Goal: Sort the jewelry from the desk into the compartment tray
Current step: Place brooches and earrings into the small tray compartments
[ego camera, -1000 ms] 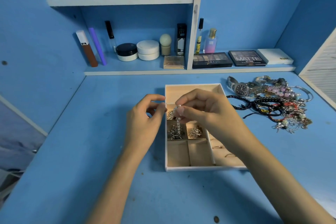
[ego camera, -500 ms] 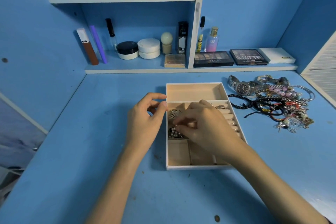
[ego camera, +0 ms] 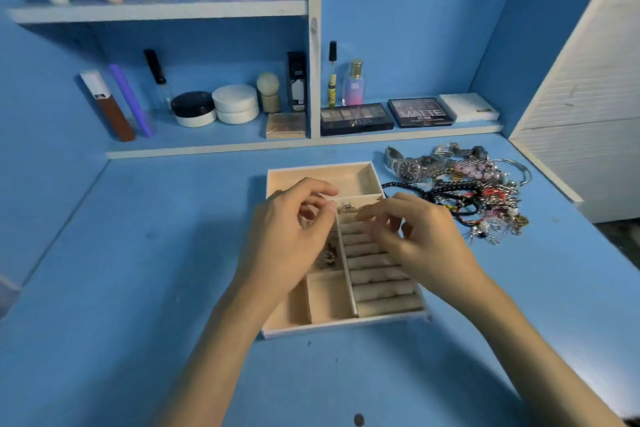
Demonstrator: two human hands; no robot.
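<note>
The wooden compartment tray (ego camera: pixel 346 324) lies in the middle of the blue desk. My left hand (ego camera: pixel 287 239) hovers over its left compartments with thumb and fingers curled together; whether they pinch anything small is unclear. My right hand (ego camera: pixel 426 239) hangs over the ring rolls (ego camera: pixel 377 274), fingers loosely curled and holding nothing. Silver pieces (ego camera: pixel 327 256) lie in a small middle compartment, partly hidden by my left hand. A ring (ego camera: pixel 348 208) sits at the top of the ring rolls. The jewelry pile (ego camera: pixel 485 204) with a silver watch (ego camera: pixel 410 170) lies right of the tray.
A low shelf (ego camera: pixel 207 149) runs along the back of the desk with cosmetic jars, tubes and eyeshadow palettes (ego camera: pixel 355 118). A higher shelf holds more bottles. A white slatted panel (ego camera: pixel 588 97) bounds the right side. The blue wall closes in on the left.
My right hand lowered the dangling silver piece into the tray, let it go and moved right over the ring rolls. My left hand shifted right over the tray.
</note>
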